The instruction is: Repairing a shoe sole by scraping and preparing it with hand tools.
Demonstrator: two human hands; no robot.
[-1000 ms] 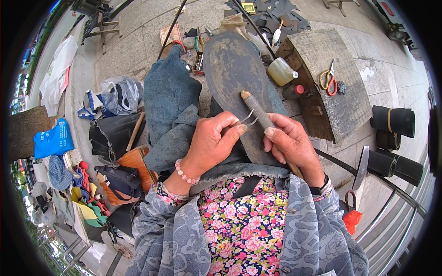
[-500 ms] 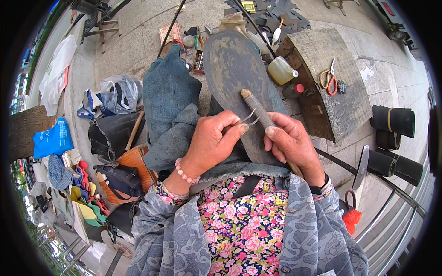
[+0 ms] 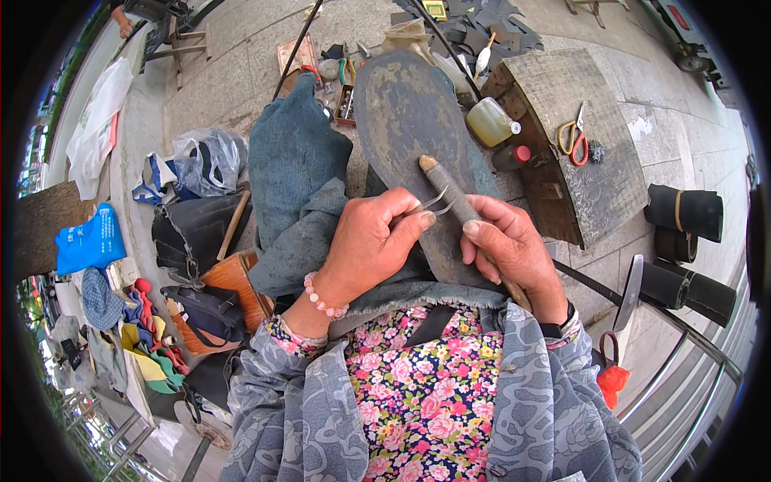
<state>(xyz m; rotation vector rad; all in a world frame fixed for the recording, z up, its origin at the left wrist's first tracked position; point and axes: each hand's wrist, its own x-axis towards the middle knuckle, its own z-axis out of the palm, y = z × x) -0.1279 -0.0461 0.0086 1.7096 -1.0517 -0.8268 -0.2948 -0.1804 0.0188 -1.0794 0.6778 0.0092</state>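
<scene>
My right hand (image 3: 512,249) grips a wooden stick (image 3: 427,162) with grey thread (image 3: 447,186) wound tightly around its upper part. Between the thumb and forefinger of my left hand (image 3: 376,239) is pinched the thread, whose two short strands curve across to the wound stick. Below both hands, a long, worn, dark board (image 3: 401,100) with a rounded far end rests over my lap. Blue-grey cloth (image 3: 297,161) covers my leg left of the board. The stick's lower end passes under my right palm and shows again near the wrist.
Right of the board stand a bottle of yellowish liquid (image 3: 490,123), a red-capped jar (image 3: 511,158) and a wooden box (image 3: 598,153) bearing scissors (image 3: 575,140). Black rolls (image 3: 683,213) and a broad blade (image 3: 631,289) lie farther right. Bags (image 3: 197,233) crowd the left. Another person's hand (image 3: 122,22) shows at top left.
My left hand has shifted very slightly, and the thread strands lie a little differently. My right hand keeps its hold on the stick. At top left, more of the other person's hand shows.
</scene>
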